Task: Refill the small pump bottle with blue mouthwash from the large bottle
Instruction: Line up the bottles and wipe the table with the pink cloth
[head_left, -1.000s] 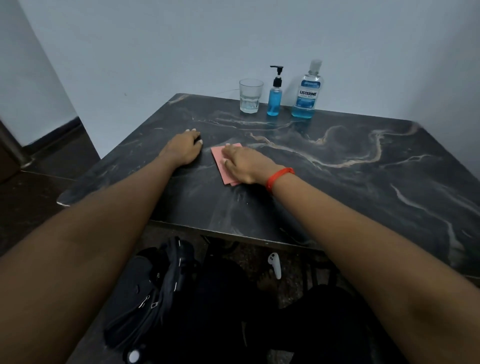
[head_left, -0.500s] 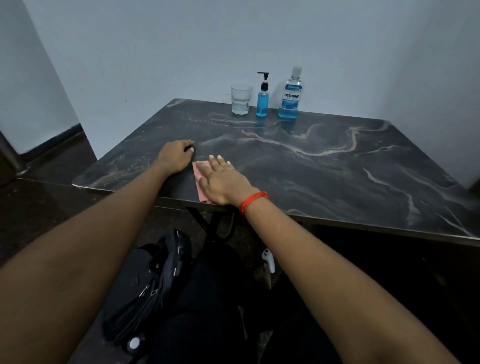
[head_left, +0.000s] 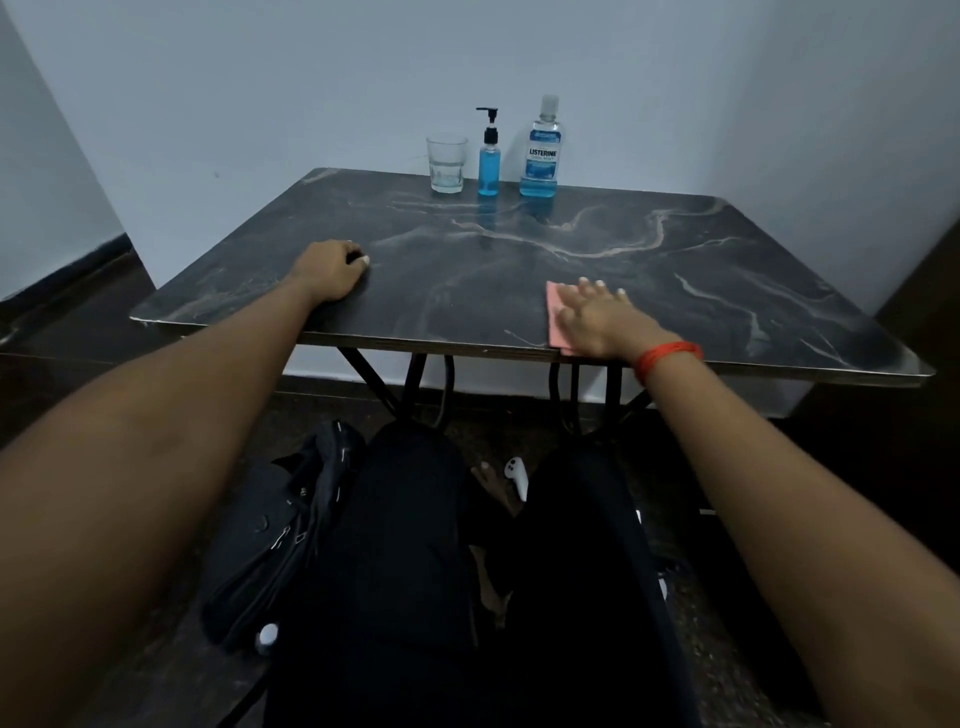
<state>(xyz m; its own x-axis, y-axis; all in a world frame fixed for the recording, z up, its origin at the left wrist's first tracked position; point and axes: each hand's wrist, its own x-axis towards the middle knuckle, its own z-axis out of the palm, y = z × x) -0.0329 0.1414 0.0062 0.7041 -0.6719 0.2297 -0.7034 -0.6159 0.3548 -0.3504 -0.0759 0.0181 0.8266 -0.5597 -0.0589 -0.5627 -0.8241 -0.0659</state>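
The small pump bottle (head_left: 489, 161), black pump on top and blue liquid inside, stands upright at the table's far edge. Just right of it stands the large mouthwash bottle (head_left: 540, 150), capped, with a blue label. My left hand (head_left: 332, 270) rests curled on the dark marble table (head_left: 467, 291) near its front left, holding nothing that I can see. My right hand (head_left: 592, 317) lies flat, fingers spread, pressing a pink cloth (head_left: 556, 317) onto the table near the front edge. Both hands are far from the bottles.
A clear drinking glass (head_left: 447, 163) stands left of the pump bottle. The wall runs close behind the bottles. Under the table are black folding legs (head_left: 410, 384), a dark bag (head_left: 280, 530) and a white controller (head_left: 517, 475) on the floor.
My right hand has slid the pink cloth from beside my left hand to the right along the front edge. The view has pulled back from the table. My left hand stayed put.
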